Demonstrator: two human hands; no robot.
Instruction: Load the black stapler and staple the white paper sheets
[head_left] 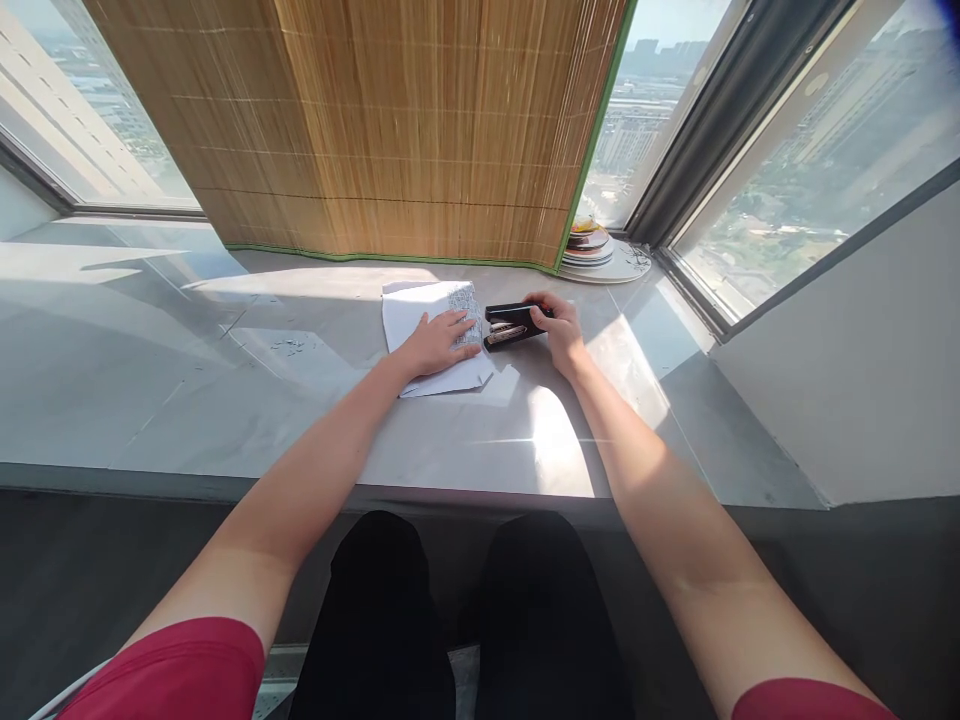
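A small stack of white paper sheets (409, 315) lies on the grey tiled windowsill, with rows of dark print showing near its upper right. Flat on the stack rests my left hand (441, 343), fingers spread toward the right edge. My right hand (556, 325) is wrapped around the back end of a black stapler (510, 326). The stapler's jaws are apart and point left, close to the right edge of the paper. Whether the jaws touch the sheets I cannot tell.
A bamboo blind (420, 130) with green edging hangs down to the back of the windowsill (247, 420). Stacked plates (589, 250) stand in the back right corner. Tiny dark bits (289, 346) lie scattered left of the paper. Windows border both sides.
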